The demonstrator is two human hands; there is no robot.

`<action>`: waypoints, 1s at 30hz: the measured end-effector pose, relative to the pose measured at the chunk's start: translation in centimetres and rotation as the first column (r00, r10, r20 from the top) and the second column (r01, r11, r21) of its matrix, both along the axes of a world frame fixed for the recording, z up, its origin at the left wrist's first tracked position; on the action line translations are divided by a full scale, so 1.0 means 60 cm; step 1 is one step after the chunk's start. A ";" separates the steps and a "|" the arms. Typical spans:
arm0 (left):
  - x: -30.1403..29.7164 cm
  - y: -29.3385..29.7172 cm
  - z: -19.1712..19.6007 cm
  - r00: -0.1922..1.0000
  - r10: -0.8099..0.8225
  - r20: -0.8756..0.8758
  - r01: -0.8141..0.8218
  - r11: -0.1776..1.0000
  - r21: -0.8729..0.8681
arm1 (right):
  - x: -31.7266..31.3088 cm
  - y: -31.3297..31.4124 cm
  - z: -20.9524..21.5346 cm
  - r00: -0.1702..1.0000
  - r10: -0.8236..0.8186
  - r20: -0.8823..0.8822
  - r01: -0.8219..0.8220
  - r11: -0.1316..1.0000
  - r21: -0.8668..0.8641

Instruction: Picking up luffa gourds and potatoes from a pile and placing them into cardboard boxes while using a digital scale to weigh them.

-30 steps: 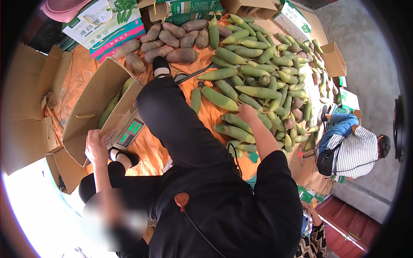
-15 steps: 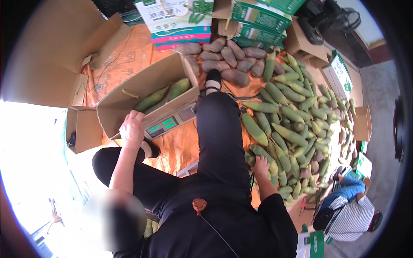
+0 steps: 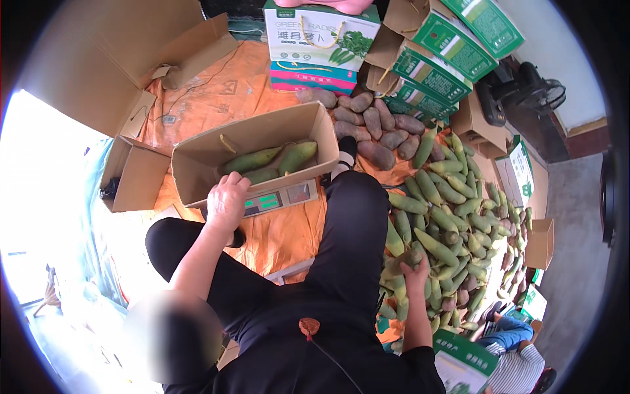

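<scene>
My left hand (image 3: 226,200) has its fingers curled over the near rim of an open cardboard box (image 3: 298,175). Inside the box lie several green radishes (image 3: 252,159). Beneath it, a flat scale (image 3: 302,193) with a lit green display sticks out on the near side. On my right, my right hand (image 3: 415,274) grips a green radish (image 3: 398,262) just over the edge of a large heap of green radishes (image 3: 443,194). Its fingers wrap the end of the radish.
Reddish-brown radishes (image 3: 377,155) lie beyond my foot. Gift cartons (image 3: 321,39) and green boxes (image 3: 433,69) stand at the back, near a black fan (image 3: 528,88). An orange sheet (image 3: 216,85) covers the floor. A person in a striped shirt (image 3: 518,371) is at lower right, behind a green-and-white carton (image 3: 462,364).
My right hand has closed on a green radish at the heap and lifted it slightly. My left hand stays on the box rim. The whole view has shifted, with the box now further right.
</scene>
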State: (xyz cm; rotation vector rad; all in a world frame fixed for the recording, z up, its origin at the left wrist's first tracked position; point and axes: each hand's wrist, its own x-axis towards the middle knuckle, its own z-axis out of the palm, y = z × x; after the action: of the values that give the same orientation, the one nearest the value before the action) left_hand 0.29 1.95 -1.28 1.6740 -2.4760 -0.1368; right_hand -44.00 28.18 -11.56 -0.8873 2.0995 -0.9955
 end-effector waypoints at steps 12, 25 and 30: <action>0.005 0.017 -0.006 0.998 -0.061 -0.012 0.061 0.996 0.058 | 0.119 -0.334 0.409 0.973 0.229 -0.002 -0.160 0.672 -0.723; 0.008 0.007 -0.005 1.000 -0.031 0.002 0.031 0.998 0.054 | 0.451 -0.576 0.323 0.357 0.767 -0.534 -0.933 0.267 -0.240; 0.006 0.003 -0.011 0.998 -0.030 -0.059 0.028 0.999 -0.030 | 0.560 -0.590 0.216 0.022 0.744 -0.668 -0.950 0.225 0.219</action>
State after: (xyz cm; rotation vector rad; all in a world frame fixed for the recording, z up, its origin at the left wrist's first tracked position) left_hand 0.68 2.16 -1.93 1.5994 -2.4482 -0.1509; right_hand -10.37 -7.21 1.42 -2.6236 1.2006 -0.2033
